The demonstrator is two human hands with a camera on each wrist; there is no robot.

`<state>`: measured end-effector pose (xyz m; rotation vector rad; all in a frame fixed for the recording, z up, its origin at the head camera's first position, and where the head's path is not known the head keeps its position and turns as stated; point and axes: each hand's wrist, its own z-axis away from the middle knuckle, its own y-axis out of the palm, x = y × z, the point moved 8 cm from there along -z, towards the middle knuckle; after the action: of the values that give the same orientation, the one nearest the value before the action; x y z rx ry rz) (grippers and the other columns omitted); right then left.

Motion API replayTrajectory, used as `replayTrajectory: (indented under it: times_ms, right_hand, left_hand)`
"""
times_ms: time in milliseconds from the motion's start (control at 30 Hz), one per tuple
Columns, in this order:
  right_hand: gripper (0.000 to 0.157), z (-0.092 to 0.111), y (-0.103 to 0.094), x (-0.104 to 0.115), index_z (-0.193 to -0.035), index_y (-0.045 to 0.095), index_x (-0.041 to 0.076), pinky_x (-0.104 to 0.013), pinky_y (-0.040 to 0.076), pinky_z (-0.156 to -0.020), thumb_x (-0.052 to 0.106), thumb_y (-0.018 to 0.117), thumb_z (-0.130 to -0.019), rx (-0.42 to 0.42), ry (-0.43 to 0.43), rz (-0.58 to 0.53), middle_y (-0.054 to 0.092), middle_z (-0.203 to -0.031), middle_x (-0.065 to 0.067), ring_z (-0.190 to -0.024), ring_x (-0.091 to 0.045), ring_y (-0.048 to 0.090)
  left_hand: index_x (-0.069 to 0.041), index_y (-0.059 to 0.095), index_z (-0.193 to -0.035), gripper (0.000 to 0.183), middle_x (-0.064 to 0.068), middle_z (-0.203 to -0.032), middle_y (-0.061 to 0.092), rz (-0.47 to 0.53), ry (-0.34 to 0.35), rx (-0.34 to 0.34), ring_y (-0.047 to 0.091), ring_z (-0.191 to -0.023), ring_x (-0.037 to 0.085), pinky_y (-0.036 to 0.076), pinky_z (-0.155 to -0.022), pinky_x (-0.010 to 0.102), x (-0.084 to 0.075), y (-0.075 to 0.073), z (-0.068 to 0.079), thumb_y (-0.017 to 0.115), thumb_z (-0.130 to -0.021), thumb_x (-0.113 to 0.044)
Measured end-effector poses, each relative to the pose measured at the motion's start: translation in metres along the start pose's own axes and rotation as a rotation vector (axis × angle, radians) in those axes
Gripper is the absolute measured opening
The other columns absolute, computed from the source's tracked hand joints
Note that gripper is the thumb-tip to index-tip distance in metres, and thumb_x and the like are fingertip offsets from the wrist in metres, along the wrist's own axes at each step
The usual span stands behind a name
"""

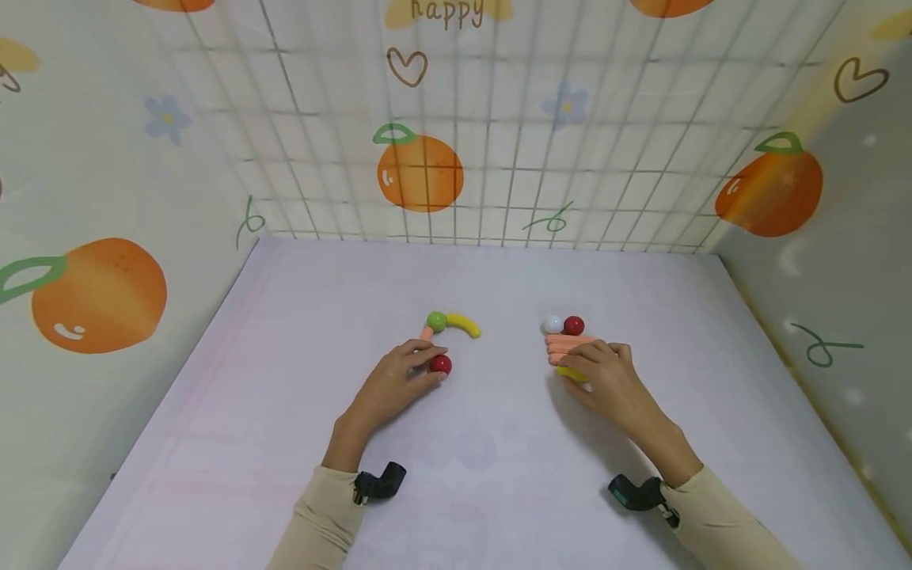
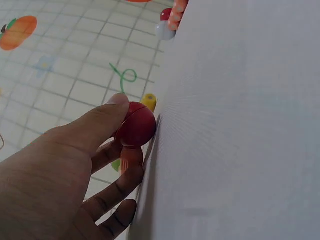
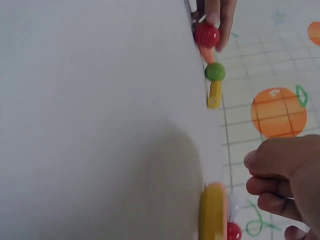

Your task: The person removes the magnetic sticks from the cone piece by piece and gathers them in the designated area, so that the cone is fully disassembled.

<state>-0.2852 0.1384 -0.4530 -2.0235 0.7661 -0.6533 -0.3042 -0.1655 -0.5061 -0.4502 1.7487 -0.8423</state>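
Note:
My left hand (image 1: 395,384) pinches a red ball (image 1: 442,364) between thumb and fingers, low at the tabletop; a groove runs round the ball in the left wrist view. Just beyond it, a salmon-coloured stick (image 1: 426,334), a green ball (image 1: 436,321) and a curved yellow piece (image 1: 465,324) form a bent line. Over on the right, my right hand (image 1: 609,380) hovers with loosely curled fingers above several salmon sticks (image 1: 559,348) and a yellow piece (image 1: 572,373). Nothing shows in its grasp in the right wrist view. The hand partly hides these pieces in the head view.
Behind the sticks sit a white ball (image 1: 552,324) and a second red ball (image 1: 574,325). A pale cloth covers the table (image 1: 463,507). Printed curtains hang on both sides, and a wire grid (image 1: 499,182) stands along the back edge.

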Motion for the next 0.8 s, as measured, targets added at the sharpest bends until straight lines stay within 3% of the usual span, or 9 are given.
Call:
replayTrajectory:
  times_ms: [67,167,300,500,667,800]
  right_hand:
    - [0.025,-0.007,0.0,0.011,-0.094,0.075,0.007,-0.052,0.036,-0.081,0.005,0.088,-0.072,-0.02,-0.03,-0.033,0.071,-0.099,-0.006,-0.1,-0.03,0.061]
    - [0.021,-0.018,0.004,0.026,-0.094,0.074,0.008,-0.052,0.036,-0.084,0.007,0.085,-0.076,-0.029,-0.055,-0.079,0.07,-0.098,-0.004,-0.105,-0.03,0.061]
    - [0.019,-0.037,0.018,0.045,-0.098,0.075,0.009,-0.049,0.035,-0.086,0.013,0.082,-0.081,0.02,-0.03,-0.128,0.069,-0.101,-0.002,-0.105,-0.026,0.06]
    - [0.021,-0.063,0.048,0.069,-0.106,0.075,0.012,-0.043,0.037,-0.089,0.022,0.079,-0.087,0.137,0.017,-0.163,0.068,-0.109,-0.002,-0.104,-0.021,0.058]
    - [0.028,-0.08,0.067,0.079,-0.111,0.074,0.011,-0.044,0.036,-0.088,0.025,0.079,-0.087,0.182,0.044,-0.193,0.067,-0.114,-0.003,-0.107,-0.022,0.057]
    - [0.035,-0.087,0.083,0.081,-0.115,0.072,0.012,-0.043,0.036,-0.087,0.032,0.08,-0.086,0.229,0.072,-0.176,0.067,-0.116,-0.002,-0.107,-0.021,0.057]
  left_hand:
    - [-0.024,0.066,-0.134,0.041,-0.005,-0.133,0.057,0.009,0.033,-0.036,0.056,-0.117,0.018,0.047,-0.099,0.043,-0.003,-0.002,-0.001,0.072,-0.094,-0.033]
    - [-0.018,0.069,-0.13,0.035,-0.003,-0.126,0.061,-0.048,0.059,-0.143,0.059,-0.107,0.019,0.051,-0.09,0.04,-0.003,-0.012,-0.001,0.071,-0.096,-0.026]
    - [-0.015,0.072,-0.126,0.031,-0.002,-0.129,0.063,-0.157,0.056,-0.256,0.059,-0.111,0.024,0.051,-0.088,0.042,0.001,-0.02,0.001,0.071,-0.095,-0.015]
    - [-0.016,0.075,-0.119,0.03,0.001,-0.13,0.065,-0.257,0.183,-0.292,0.061,-0.104,0.029,0.051,-0.081,0.047,-0.004,-0.017,0.005,0.077,-0.09,-0.022]
    - [-0.016,0.079,-0.108,0.024,0.001,-0.118,0.066,-0.209,0.228,-0.328,0.055,-0.092,0.021,0.049,-0.073,0.036,-0.007,-0.018,0.005,0.081,-0.084,-0.021]
    - [-0.014,0.079,-0.106,0.024,0.004,-0.122,0.066,-0.184,0.266,-0.337,0.055,-0.093,0.021,0.049,-0.073,0.034,-0.011,-0.018,0.004,0.083,-0.083,-0.018]
